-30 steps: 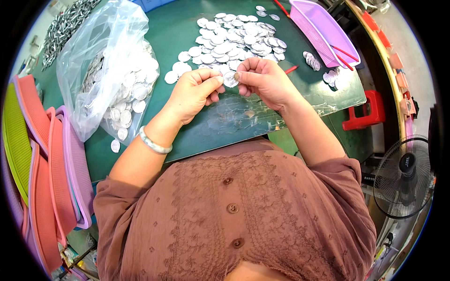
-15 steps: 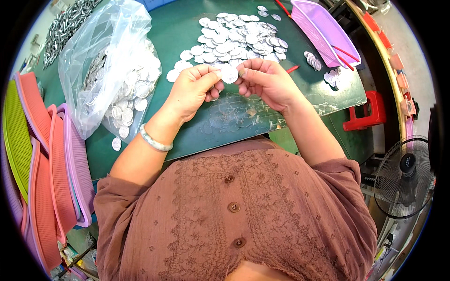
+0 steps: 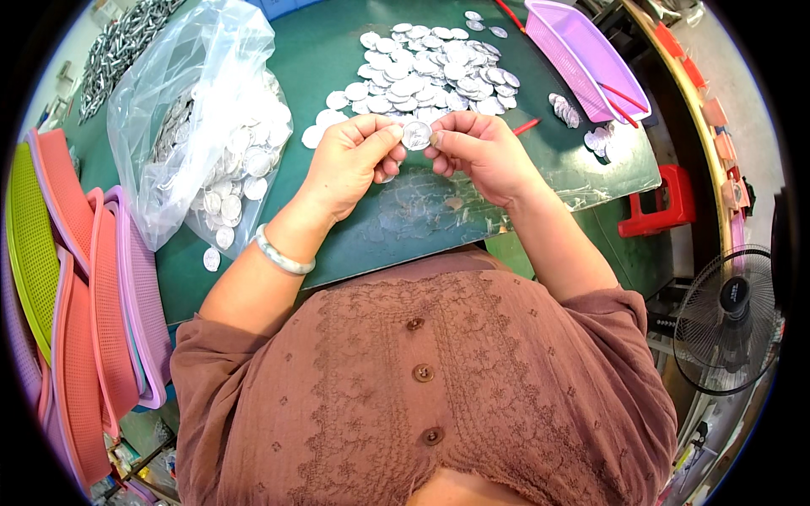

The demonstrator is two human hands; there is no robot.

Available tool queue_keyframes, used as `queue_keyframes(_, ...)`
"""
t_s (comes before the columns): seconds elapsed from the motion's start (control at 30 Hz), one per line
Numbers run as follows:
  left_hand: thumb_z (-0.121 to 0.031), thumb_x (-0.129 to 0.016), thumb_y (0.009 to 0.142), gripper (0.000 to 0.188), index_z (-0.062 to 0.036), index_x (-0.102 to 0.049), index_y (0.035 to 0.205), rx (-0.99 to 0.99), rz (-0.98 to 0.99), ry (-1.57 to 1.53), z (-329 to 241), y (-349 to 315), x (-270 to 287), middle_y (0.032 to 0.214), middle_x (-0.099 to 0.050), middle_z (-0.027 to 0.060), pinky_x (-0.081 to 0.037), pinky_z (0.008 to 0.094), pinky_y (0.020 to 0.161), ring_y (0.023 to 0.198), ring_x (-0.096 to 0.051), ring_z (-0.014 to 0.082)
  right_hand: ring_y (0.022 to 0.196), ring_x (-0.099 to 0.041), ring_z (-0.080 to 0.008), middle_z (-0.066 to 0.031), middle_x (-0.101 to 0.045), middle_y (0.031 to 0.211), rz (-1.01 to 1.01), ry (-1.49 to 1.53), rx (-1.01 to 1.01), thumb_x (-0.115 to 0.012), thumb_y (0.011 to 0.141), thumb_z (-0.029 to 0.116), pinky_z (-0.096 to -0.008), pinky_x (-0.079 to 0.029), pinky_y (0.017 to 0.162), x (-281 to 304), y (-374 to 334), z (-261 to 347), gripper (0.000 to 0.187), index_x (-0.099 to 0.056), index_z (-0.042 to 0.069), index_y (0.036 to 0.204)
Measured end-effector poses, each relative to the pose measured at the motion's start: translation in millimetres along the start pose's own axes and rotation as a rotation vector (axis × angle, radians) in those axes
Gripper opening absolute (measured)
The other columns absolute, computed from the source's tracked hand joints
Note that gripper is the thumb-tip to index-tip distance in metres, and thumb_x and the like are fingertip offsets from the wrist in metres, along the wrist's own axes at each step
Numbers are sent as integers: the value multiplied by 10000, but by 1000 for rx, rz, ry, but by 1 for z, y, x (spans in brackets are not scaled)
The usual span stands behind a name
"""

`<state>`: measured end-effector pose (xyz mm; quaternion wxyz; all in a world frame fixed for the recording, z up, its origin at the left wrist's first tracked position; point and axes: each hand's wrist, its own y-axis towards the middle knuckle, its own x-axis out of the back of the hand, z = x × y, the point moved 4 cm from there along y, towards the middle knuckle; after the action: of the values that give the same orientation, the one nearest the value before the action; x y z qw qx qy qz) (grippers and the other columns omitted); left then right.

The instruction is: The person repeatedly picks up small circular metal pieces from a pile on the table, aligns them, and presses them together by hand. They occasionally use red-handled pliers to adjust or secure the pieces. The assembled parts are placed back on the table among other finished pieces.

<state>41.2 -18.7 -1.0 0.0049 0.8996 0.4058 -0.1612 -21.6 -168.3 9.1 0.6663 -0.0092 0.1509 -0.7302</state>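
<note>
Between my two hands a round silver metal disc (image 3: 416, 136), like a coin with a raised design, is held up by its edges. My left hand (image 3: 354, 156) pinches its left side between thumb and fingers. On the opposite edge my right hand (image 3: 481, 152) pinches with thumb and forefinger, the other fingers curled. Just beyond my hands lies a loose pile of similar discs (image 3: 430, 72) on the green table (image 3: 380, 228). A clear plastic bag (image 3: 190, 118) on the left holds many more, some at its mouth. One single disc (image 3: 212, 259) lies beside the bag.
A purple basket (image 3: 582, 59) stands at the far right, with red pens near it and small groups of discs (image 3: 599, 142) beside it. Coloured baskets (image 3: 93, 295) stack at the left. Metal pieces (image 3: 126, 51) heap at the far left. A red stool (image 3: 662, 202) and a fan (image 3: 730, 316) are right.
The disc in my fingers has tilted slightly, so its raised design now shows more clearly. My right fingers have shifted a little. The pile and bag stay as they were.
</note>
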Motion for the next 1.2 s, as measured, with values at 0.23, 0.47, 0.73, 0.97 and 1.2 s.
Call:
queue_keyframes(0.23,-149,-562,819,129,-30,-603,849,37,60,-13,3,1,-1,671,-577,14,-384,167,476,544,-508,63,575,-539,-119,-67,-591,718,-38,213,-20,-564,792,85,-222,-430,546,-2,2,-3,83,-565,9,826)
queue_keyframes(0.47,-148,-574,810,120,-35,-603,838,37,59,-12,4,0,-2,667,-576,13,-372,167,457,532,-506,64,576,-540,-122,-71,-594,713,-64,246,8,-567,784,78,-221,-431,545,-4,0,-2,84,-564,3,823)
queue_keyframes(0.73,-143,-571,814,111,-38,-600,838,47,43,-24,4,-1,-3,661,-573,8,-368,163,463,534,-502,59,579,-542,-118,-73,-599,713,-82,225,47,-575,779,75,-217,-430,540,-6,-1,-1,97,-567,-7,830)
queue_keyframes(0.97,-116,-511,851,217,-9,-537,1039,5,59,-103,7,-1,-6,885,-593,63,-467,221,630,738,-567,108,573,-544,-119,-58,-596,707,-258,-178,378,-580,777,72,-239,-430,523,-9,-8,5,81,-571,-5,801)
queue_keyframes(1.2,-119,-420,900,292,33,-466,1144,-73,177,-298,4,-5,-20,1036,-555,102,-474,292,800,913,-558,156,598,-568,-196,-83,-554,679,-318,-868,944,-583,736,10,-275,-454,542,-29,-19,17,59,-595,26,792)
